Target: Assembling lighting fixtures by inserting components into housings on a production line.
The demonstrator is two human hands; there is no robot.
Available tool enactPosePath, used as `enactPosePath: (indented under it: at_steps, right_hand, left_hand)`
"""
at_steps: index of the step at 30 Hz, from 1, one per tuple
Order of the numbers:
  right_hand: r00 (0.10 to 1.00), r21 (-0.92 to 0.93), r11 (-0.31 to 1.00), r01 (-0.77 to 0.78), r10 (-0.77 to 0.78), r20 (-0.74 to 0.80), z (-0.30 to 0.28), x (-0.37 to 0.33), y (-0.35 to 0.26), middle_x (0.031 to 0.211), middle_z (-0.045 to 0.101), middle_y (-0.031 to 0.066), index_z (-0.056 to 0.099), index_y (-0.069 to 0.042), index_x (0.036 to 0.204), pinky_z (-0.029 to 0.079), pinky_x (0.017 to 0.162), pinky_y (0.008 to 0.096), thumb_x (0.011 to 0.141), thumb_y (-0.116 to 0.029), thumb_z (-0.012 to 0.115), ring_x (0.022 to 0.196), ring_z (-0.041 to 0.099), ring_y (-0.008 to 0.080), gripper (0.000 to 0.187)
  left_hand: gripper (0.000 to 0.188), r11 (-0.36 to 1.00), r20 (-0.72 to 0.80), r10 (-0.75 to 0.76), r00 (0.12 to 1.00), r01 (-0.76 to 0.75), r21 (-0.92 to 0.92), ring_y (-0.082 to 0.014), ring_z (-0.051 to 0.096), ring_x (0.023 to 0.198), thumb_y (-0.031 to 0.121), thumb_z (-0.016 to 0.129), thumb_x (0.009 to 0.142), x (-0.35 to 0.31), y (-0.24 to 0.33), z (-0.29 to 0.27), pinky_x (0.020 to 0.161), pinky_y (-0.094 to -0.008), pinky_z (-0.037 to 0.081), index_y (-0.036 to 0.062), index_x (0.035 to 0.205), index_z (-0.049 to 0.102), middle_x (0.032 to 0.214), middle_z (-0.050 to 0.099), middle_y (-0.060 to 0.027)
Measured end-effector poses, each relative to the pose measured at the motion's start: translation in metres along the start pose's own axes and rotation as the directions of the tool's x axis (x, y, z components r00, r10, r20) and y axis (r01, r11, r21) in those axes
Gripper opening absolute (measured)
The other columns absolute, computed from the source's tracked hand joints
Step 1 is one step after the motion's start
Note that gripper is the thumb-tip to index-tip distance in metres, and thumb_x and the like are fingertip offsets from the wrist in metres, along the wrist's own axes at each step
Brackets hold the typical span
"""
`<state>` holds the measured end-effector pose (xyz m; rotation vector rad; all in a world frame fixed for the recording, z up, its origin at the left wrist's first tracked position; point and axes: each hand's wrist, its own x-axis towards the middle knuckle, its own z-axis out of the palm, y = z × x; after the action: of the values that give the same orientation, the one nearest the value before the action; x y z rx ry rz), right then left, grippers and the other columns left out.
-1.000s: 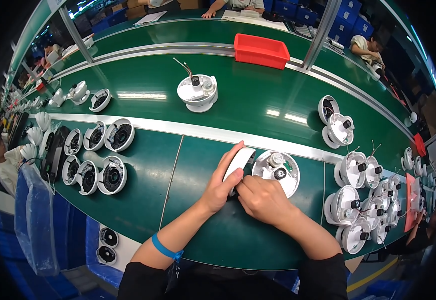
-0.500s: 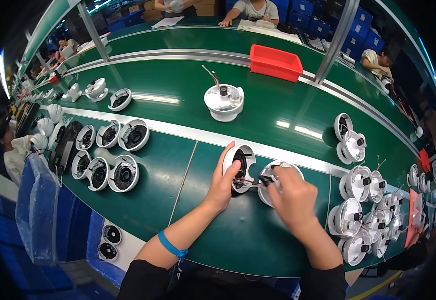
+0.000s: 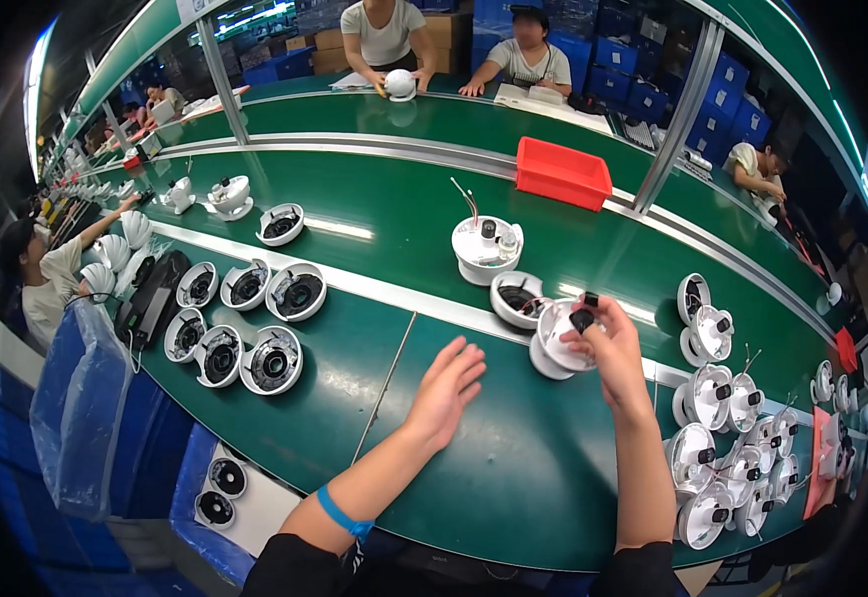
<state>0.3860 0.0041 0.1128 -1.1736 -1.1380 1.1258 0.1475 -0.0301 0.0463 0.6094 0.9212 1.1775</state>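
My left hand is over the near green worktop, its fingers stretched out and holding nothing. My right hand grips a round white camera base near the black lens parts on its top. Thin wires run from this base toward a white ring-shaped cover with a black inside, lying tilted just left of it at the edge of the far green surface. Behind the cover stands another white camera base, with a black lens and upright wires.
Several white covers with black insides sit at the left. Several camera bases crowd the right. A red bin stands at the far rail. A co-worker across the table holds a white dome-shaped unit. Another worker reaches in from the left.
The camera base and cover have moved away from me onto the far surface's edge. My left hand has let go of the cover. The view has shifted slightly.
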Motion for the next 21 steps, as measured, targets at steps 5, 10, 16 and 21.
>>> enactPosePath:
  at_steps: [5, 10, 16, 21]
  right_hand:
    - [0.968, -0.049, 0.991, 0.123, -0.13, -0.215, -0.029, 0.061, 0.025, 0.123, 0.063, 0.0136, 0.058, 0.002, 0.127, 0.057, 0.073, 0.0273, 0.098, -0.008, 0.062, 0.089, 0.074, 0.0201, 0.031]
    - [0.925, -0.128, 0.988, 0.09, -0.131, -0.356, -0.063, 0.109, 0.032, 0.111, 0.067, 0.0091, 0.062, -0.001, 0.122, 0.055, 0.069, 0.0257, 0.096, -0.008, 0.058, 0.088, 0.072, 0.0181, 0.027]
    - [0.696, -0.745, 0.667, 0.0, -0.535, -0.48, -0.069, 0.13, 0.051, 0.107, 0.07, 0.02, 0.066, 0.003, 0.115, 0.055, 0.086, 0.0393, 0.087, -0.008, 0.063, 0.099, 0.072, 0.0308, 0.029]
    - [0.98, -0.097, 0.977, 0.191, -0.196, -0.045, 0.043, 0.111, 0.031, 0.12, 0.068, 0.0161, 0.059, 0.002, 0.131, 0.055, 0.055, 0.0292, 0.09, 0.0, 0.057, 0.065, 0.07, 0.02, 0.041]
  left_hand:
    - [0.044, 0.85, -0.092, -0.07, 0.993, 0.011, -0.526, -0.0219, 0.061, 0.097, 0.039, 0.069, 0.099, -0.026, 0.019, -0.078, 0.078, -0.032, 0.05, 0.0068, 0.124, 0.051, 0.118, 0.061, -0.0146]
    - [0.044, 0.77, -0.403, 0.118, 0.908, -0.34, -0.54, -0.0111, 0.052, 0.064, 0.047, 0.061, 0.104, -0.059, 0.05, -0.192, 0.056, -0.0239, 0.043, 0.0031, 0.108, 0.061, 0.094, 0.066, -0.0095]
    - [0.018, 0.916, -0.488, 0.088, 0.868, -0.263, -0.303, -0.0067, 0.044, 0.051, 0.023, 0.06, 0.105, -0.067, 0.072, -0.249, 0.042, -0.021, 0.032, 0.0075, 0.095, 0.058, 0.076, 0.059, -0.0029]
    - [0.009, 0.959, -0.343, 0.279, 0.897, -0.241, 0.149, -0.0076, 0.049, 0.063, 0.015, 0.064, 0.099, -0.065, 0.073, -0.21, 0.056, -0.024, 0.038, 0.0073, 0.1, 0.061, 0.079, 0.057, 0.002]
